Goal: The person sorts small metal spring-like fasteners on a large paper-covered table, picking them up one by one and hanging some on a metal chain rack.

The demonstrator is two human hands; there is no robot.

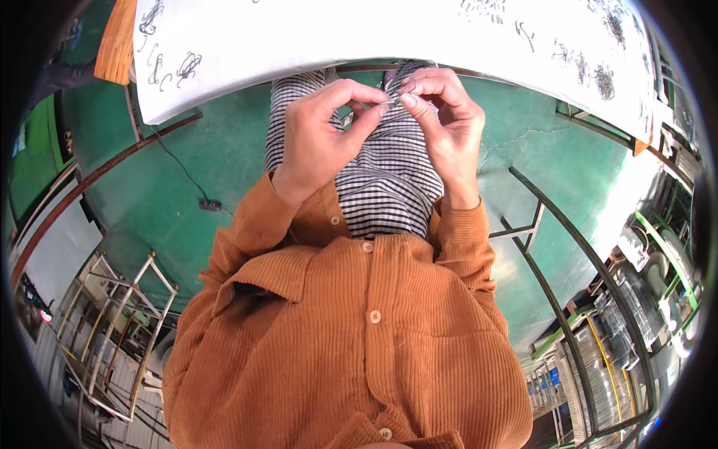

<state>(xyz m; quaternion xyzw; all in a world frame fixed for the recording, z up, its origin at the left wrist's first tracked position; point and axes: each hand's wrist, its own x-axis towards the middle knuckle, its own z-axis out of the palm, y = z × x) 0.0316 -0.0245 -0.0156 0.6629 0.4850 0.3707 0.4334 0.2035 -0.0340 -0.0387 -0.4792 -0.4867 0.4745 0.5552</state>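
Above the lap, just off the near edge of a table (116,46) of orange-brown wood spread with a white sheet (314,41), holds two bare hands close together, fingertips almost meeting. Pinches a thin piece (392,102), small and partly silvery, between thumb and forefinger of the left hand (318,133). Closes thumb and forefinger of the right hand (455,123) on the same piece from the other side, with the remaining fingers curled behind. Hides much of that piece behind the fingertips; too small to tell its exact kind. Shows, on the white sheet, dark curly strands (187,67) in loose clusters toward the left, and more clusters (604,82) toward the right, well apart from both hands. Wears a brown corduroy shirt (329,337) with pale buttons, and black-and-white checked trousers (385,194). Reveals, below and around the legs, a green floor (217,142) crossed at left by a dark cable (176,161) running to a small dark block (210,204) with a red spot. Includes a dark metal frame (572,232) at right and a pale, rusty metal rack (112,337) at lower left, both bent by the fisheye lens.
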